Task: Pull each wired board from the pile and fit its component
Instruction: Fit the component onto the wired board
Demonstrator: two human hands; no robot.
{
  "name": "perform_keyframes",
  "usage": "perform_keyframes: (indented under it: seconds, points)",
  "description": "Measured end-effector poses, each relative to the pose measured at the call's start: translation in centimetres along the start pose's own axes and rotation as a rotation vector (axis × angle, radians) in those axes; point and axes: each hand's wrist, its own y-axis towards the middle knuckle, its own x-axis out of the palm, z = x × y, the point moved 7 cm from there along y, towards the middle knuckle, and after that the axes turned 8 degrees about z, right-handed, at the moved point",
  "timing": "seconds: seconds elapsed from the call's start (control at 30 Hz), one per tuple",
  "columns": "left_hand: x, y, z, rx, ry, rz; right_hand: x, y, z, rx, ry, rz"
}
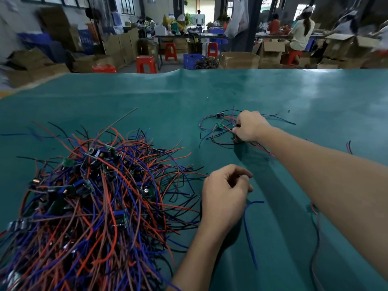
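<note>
Boards lie tangled in the near-left pile (90,206); right hand (249,127) apparently pinches wires of the far small bunch (220,127), left hand (225,194) loosely curled, empty. Tugging could snag neighbouring leads.

Big pile (92,206) of wired boards, red, blue, black leads tangled, near left on green mat; few boards (220,125) (small, green) farther right.
</note>
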Motion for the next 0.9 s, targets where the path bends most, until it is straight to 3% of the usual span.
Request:
perform_keyframes:
  seconds: [0.17,0.27,0.33,0.4,0.5,0.6,0.73,0.9]
  points:
    - [-0.5,0.1,-0.1,-0.028,-0.091,0.056,-6.7,-0.4,-0.9,0.064,0.416,0.294]
    - [-1.0,0.1,0.1,-0.057,-0.174,0.116,-12.1,-3.6,-1.3,0.079,0.806,0.388]
    - [-1.1,0.0,0.4,-0.075,-0.227,0.128,-13.7,-7.4,-1.1,0.031,0.929,0.4]
    - [-1.2,0.1,0.8,-0.096,-0.274,0.106,-12.2,-11.7,-1.1,0.023,0.924,0.336]
    - [-0.7,0.0,1.5,-0.065,-0.297,0.023,-7.2,-16.9,-1.3,0.055,0.698,0.237]
    - [-0.6,0.0,1.4,-0.02,-0.245,0.007,-4.8,-19.3,-1.4,0.016,0.498,0.34]
    - [-0.4,0.3,1.1,-0.024,-0.228,0.026,-3.4,-19.5,-0.2,-0.041,0.672,0.238]
    - [0.1,0.3,0.9,-0.004,-0.192,-0.043,-2.1,-18.5,2.2,0.188,1.081,0.209]
